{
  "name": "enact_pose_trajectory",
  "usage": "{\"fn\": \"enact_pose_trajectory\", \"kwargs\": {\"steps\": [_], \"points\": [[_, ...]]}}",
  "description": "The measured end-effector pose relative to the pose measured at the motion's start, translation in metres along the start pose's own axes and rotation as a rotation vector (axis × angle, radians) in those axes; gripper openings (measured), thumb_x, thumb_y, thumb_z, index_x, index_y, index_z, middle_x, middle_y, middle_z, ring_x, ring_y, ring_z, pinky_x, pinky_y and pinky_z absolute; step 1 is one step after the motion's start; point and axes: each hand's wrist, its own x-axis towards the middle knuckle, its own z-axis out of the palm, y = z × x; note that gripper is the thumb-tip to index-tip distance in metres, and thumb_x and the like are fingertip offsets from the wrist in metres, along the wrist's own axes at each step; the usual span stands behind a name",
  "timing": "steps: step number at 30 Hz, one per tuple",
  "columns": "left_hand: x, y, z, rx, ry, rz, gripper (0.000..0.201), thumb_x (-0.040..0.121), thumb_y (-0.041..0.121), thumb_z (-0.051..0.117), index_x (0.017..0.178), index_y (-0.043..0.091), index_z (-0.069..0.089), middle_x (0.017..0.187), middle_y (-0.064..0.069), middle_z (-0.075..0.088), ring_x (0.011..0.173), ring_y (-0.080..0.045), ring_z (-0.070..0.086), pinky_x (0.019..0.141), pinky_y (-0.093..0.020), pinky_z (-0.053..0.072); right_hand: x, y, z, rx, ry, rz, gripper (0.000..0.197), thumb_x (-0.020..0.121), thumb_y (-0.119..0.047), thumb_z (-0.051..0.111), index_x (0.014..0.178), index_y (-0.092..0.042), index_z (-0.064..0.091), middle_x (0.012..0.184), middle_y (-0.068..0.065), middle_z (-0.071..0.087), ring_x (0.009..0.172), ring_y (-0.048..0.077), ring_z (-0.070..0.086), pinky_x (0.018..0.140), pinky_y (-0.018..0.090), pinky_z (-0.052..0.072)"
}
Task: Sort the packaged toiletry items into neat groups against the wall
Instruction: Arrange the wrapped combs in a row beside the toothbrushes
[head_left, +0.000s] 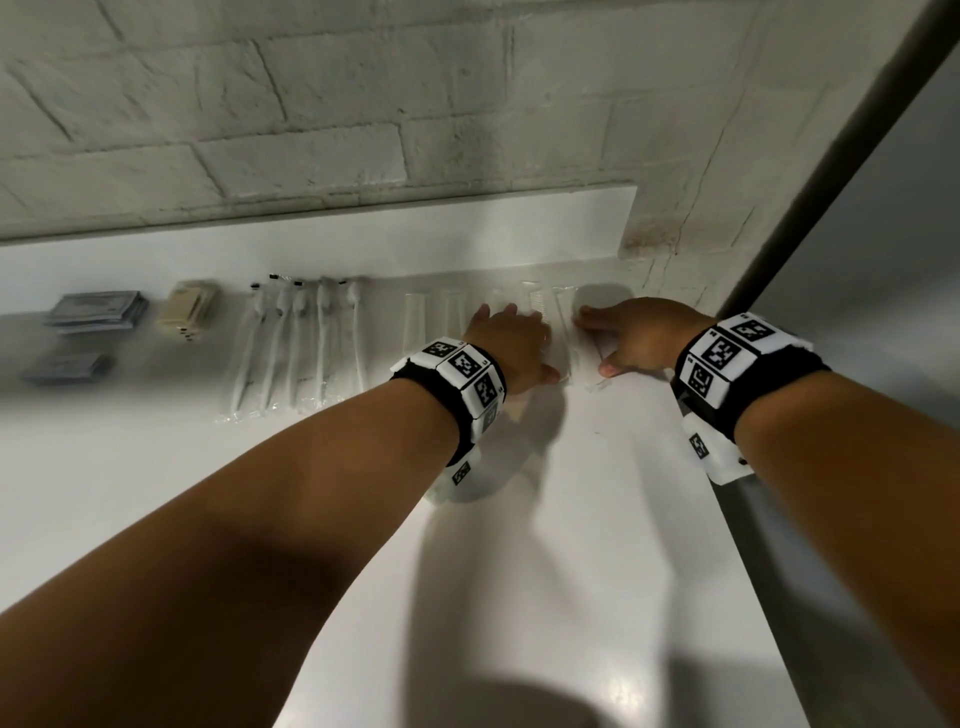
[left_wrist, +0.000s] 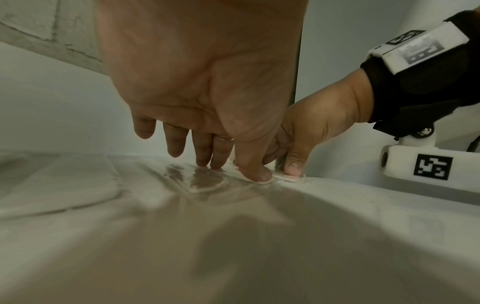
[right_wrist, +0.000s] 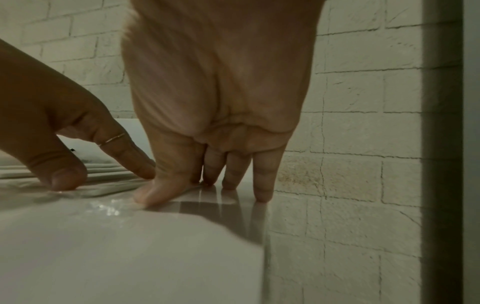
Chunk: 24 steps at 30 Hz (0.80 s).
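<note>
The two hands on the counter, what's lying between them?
A clear-wrapped comb and the neighbouring clear packets lie between the left hand and right hand, fingers pressing them; seen in the head view.

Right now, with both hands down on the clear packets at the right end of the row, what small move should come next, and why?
Probably slide the clear packets up towards the wall, level with the toothbrushes. The left hand and right hand already press on them with flat fingers, and the other groups are lined up.

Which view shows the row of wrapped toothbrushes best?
The head view: the wrapped toothbrushes lie side by side, whole, left of the left hand. Neither wrist view shows them clearly, only clear wrappers under the fingers.
</note>
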Motion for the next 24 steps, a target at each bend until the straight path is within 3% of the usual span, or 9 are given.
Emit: {"fn": "enact_pose_trajectory", "kwargs": {"steps": [10, 20, 24], "points": [[0.002, 0.000, 0.003, 0.008, -0.035, -0.011, 0.070, 0.087, 0.057, 0.050, 0.146, 0.024, 0.034, 0.157, 0.005, 0.028, 0.146, -0.023, 0.019, 0.117, -0.048, 0.009, 0.009, 0.003, -0.002, -0.025, -0.023, -0.004, 0.079, 0.086, -0.030, 0.066, 0.152, -0.029, 0.021, 0.159, -0.004, 0.024, 0.142, 0.026, 0.029, 0.115, 0.035, 0.024], [-0.002, -0.001, -0.001, -0.025, 0.005, 0.001, 0.065, 0.088, 0.057, 0.048, 0.144, 0.024, 0.038, 0.154, 0.004, 0.033, 0.144, -0.022, 0.023, 0.116, -0.046, 0.012, 0.010, 0.005, -0.003, -0.030, -0.015, -0.021, 0.078, 0.086, -0.029, 0.067, 0.151, -0.028, 0.023, 0.159, -0.007, 0.023, 0.143, 0.024, 0.028, 0.116, 0.034, 0.023], [-0.008, -0.017, -0.012, -0.050, 0.010, -0.041, 0.058, 0.097, 0.048, 0.038, 0.150, 0.029, 0.025, 0.160, 0.005, 0.019, 0.148, -0.016, 0.014, 0.120, -0.042, 0.004, 0.003, 0.005, -0.007, 0.061, 0.039, -0.014, 0.075, 0.086, -0.028, 0.067, 0.149, -0.035, 0.027, 0.157, -0.004, 0.028, 0.142, 0.023, 0.030, 0.114, 0.031, 0.023]]}}
